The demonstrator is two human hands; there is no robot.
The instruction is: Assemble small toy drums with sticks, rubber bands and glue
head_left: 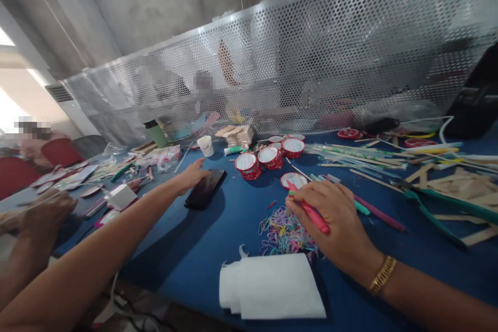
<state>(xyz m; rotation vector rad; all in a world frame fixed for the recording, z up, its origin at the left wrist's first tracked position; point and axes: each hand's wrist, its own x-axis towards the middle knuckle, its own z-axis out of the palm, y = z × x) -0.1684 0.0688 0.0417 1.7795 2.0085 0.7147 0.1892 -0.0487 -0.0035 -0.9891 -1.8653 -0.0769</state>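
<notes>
My left hand (190, 176) reaches over a black phone (205, 189), its fingers stretched out. Whether a fingertip touches the phone I cannot tell. My right hand (334, 218) is closed on a pink marker (314, 216), with a small green and red bit showing by the fingertips. Below that hand lies a heap of colourful rubber bands (282, 231). A folded white cloth (274, 286) rests at the table's front edge. Just behind the right hand is a round red-edged piece (294, 180) with a pale top. More red-sided round stacks (248, 166) stand farther back.
On the right lie green-handled pliers (431, 215), wooden sticks (462, 192) and thin plastic straws (358, 155). A paper cup (205, 146) and a green bottle (155, 133) stand toward the back. A perforated metal screen (311, 62) borders the table. Another person's hands (49, 210) are at the left.
</notes>
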